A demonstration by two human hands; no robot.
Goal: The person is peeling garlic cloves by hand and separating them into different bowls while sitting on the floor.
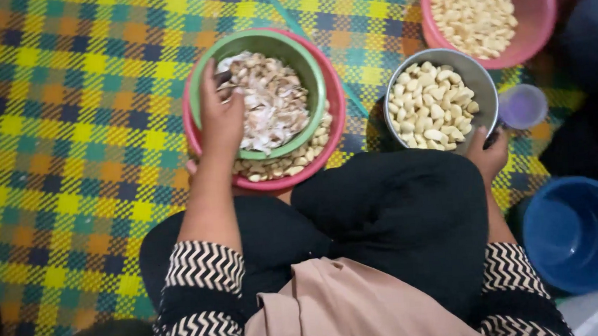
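Observation:
My left hand point(221, 119) reaches over the near rim of a green bowl point(313, 76) full of papery garlic skins point(273, 99), its fingers curled down among them. The green bowl sits inside a pink bowl point(336, 116) with unpeeled cloves point(292, 163) along its near side. My right hand point(489, 156) is at the near edge of a steel bowl point(481, 81) of peeled garlic cloves point(429, 106), thumb against the rim. A slim dark object point(497, 135) sticks out from its fingers. My black-clad knees lie below both bowls.
A second pink bowl point(545, 24) of peeled cloves stands at the top right. A small purple cup point(523, 106) sits right of the steel bowl, and a blue bucket point(578, 234) at the lower right. Everything rests on a yellow-green plaid mat point(66, 149).

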